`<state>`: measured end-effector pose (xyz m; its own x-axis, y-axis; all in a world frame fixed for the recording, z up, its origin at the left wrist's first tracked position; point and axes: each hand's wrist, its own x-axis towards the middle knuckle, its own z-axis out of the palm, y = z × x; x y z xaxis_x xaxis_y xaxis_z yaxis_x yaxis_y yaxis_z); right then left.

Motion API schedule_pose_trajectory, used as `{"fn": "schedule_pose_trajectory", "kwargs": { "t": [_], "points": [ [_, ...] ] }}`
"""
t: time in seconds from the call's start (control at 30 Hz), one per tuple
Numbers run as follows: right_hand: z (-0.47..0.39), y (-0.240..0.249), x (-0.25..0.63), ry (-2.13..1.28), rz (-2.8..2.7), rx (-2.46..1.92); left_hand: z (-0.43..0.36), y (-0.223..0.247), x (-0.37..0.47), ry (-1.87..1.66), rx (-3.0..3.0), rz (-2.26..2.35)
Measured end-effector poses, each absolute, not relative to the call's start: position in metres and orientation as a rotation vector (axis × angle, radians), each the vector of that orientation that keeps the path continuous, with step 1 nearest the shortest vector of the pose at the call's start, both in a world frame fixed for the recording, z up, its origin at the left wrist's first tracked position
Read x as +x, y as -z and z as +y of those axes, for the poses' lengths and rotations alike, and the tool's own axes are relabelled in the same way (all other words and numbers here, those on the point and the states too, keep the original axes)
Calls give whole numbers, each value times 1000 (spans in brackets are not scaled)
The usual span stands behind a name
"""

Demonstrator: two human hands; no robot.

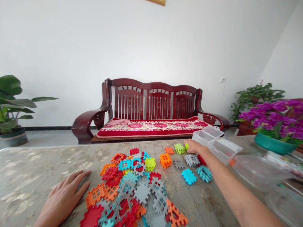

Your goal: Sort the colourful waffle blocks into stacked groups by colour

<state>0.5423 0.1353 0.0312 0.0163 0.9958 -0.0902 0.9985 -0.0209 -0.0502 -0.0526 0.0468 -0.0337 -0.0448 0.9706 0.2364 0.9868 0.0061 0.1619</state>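
My left hand [66,195] lies flat on the patterned tabletop, fingers spread, just left of a loose pile of toothed plastic pieces [142,192] in red, orange, grey, blue and green. My right hand [194,147] reaches to the far side of the table, its fingers closed on a yellow-green piece [187,146]. Beside it lies a yellow-green stack [180,148]. Nearer to me are an orange stack [165,160], grey pieces [191,160], a blue piece [189,176] and a teal stack [204,173]. Red pieces [201,160] show partly behind my right forearm.
Clear plastic boxes [224,148] stand open behind my right arm, with clear lids [259,168] to their right. A green pot of purple flowers [274,142] sits at the right. Beyond the table is a wooden bench [157,105] with a red cover.
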Motion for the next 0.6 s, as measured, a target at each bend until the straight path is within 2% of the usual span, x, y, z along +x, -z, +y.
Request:
{"fn": "schedule_pose_trajectory", "kwargs": {
  "t": [0.33,0.6],
  "points": [
    [131,-30,544,141,2087,2298,45,28,-50,351,-2197,-2207],
    [117,-64,528,-17,2171,2379,45,32,-50,414,-2206,-2137]
  ]
}}
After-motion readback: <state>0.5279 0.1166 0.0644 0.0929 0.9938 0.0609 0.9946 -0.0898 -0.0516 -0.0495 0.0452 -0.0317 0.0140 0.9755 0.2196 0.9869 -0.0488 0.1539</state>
